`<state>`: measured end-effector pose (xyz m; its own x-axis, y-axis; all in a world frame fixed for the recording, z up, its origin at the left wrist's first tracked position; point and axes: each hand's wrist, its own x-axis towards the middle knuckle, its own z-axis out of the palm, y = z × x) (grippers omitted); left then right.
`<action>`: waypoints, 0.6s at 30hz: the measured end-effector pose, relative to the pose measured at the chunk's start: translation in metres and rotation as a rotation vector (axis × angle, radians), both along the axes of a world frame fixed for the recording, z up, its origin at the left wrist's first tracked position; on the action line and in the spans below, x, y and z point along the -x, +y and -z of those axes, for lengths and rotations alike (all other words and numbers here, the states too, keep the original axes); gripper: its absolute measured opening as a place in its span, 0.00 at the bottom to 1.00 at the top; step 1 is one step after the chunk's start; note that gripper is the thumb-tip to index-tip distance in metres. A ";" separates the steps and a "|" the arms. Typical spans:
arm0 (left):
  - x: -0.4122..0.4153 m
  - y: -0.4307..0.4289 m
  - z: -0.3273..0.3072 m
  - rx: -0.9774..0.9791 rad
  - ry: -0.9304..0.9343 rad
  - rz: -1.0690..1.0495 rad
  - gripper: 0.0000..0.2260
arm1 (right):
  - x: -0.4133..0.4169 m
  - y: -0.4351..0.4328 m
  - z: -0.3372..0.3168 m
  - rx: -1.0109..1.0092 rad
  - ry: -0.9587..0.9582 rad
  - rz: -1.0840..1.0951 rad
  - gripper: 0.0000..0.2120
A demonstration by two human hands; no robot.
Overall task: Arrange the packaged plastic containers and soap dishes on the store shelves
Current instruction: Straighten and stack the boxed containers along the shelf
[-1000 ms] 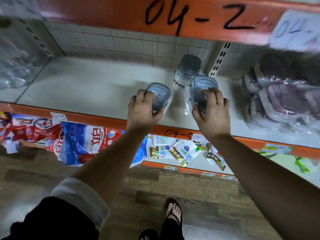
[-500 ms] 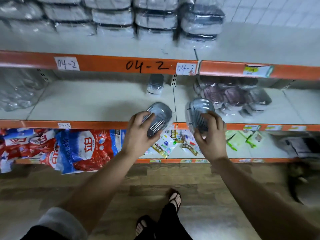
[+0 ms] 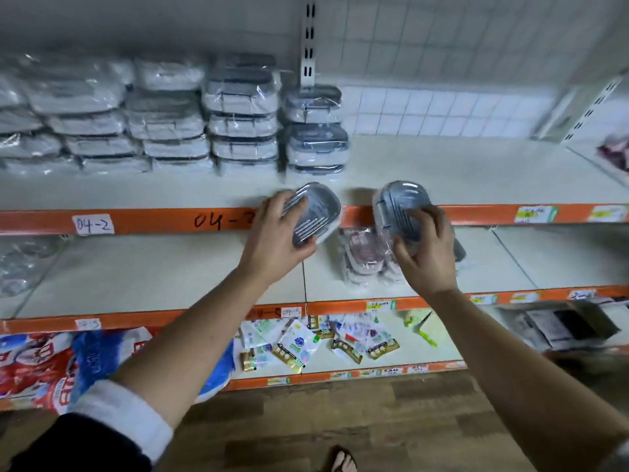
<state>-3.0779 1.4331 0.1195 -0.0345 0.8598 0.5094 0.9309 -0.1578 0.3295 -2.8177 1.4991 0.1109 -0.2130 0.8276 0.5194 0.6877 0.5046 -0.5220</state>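
We list two hands, both occupied.

Left hand [image 3: 275, 240]: fingers and thumb curl round the near end of a grey soap dish [image 3: 315, 216] in clear wrap, ribbed face turned up. It sits level with the orange front edge of the upper shelf [image 3: 476, 172]; we cannot tell whether it touches the board.

Right hand [image 3: 425, 253]: fingers are bent over a second soap dish [image 3: 400, 206], thumb underneath. This one is tipped more steeply, at the same front edge, just beside the first but apart from it.

Upper shelf, back left: stacks of wrapped containers [image 3: 241, 114] with grey lids, several rows deep.

Middle shelf [image 3: 153, 270]: a cluster of pinkish wrapped dishes [image 3: 364, 257], partly behind the right hand.

Bottom shelf: loose sachets [image 3: 296, 349], red and blue bags [image 3: 51, 366] at left, an open cardboard box [image 3: 561, 325] at right.

Edge label [image 3: 92, 224]: reads 04-2.
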 end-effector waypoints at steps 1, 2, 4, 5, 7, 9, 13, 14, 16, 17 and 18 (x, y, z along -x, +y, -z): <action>-0.002 0.011 -0.005 0.028 0.016 -0.021 0.28 | -0.004 0.014 -0.006 0.006 -0.034 -0.005 0.25; -0.005 0.021 -0.009 0.051 0.031 -0.043 0.29 | -0.008 0.026 -0.012 0.013 -0.072 -0.017 0.26; -0.011 0.037 -0.014 0.097 0.063 -0.093 0.32 | -0.015 0.053 -0.024 0.035 -0.135 -0.048 0.27; -0.014 0.043 -0.015 0.112 0.077 -0.115 0.33 | -0.017 0.065 -0.030 0.054 -0.163 -0.062 0.26; -0.020 0.052 -0.015 0.107 0.089 -0.135 0.35 | -0.021 0.088 -0.041 0.119 -0.214 -0.088 0.27; -0.024 0.057 -0.014 0.088 0.083 -0.145 0.34 | -0.024 0.109 -0.048 0.161 -0.268 -0.125 0.30; -0.029 0.064 -0.014 0.029 0.072 -0.093 0.33 | -0.028 0.142 -0.045 0.220 -0.394 -0.115 0.23; -0.030 0.065 -0.016 0.009 0.081 -0.076 0.33 | -0.028 0.147 -0.043 0.214 -0.382 -0.118 0.21; -0.029 0.071 -0.023 -0.038 0.098 -0.052 0.32 | -0.026 0.156 -0.039 0.196 -0.305 -0.148 0.19; -0.028 0.075 -0.028 -0.065 0.096 -0.051 0.32 | -0.024 0.159 -0.037 0.177 -0.272 -0.160 0.18; -0.027 0.080 -0.035 -0.089 0.093 -0.061 0.31 | -0.020 0.160 -0.038 0.176 -0.260 -0.152 0.22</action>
<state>-3.0506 1.5135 0.1540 -0.0339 0.8087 0.5873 0.9656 -0.1251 0.2281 -2.7977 1.6593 0.1491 -0.4472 0.8482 0.2840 0.7327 0.5295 -0.4276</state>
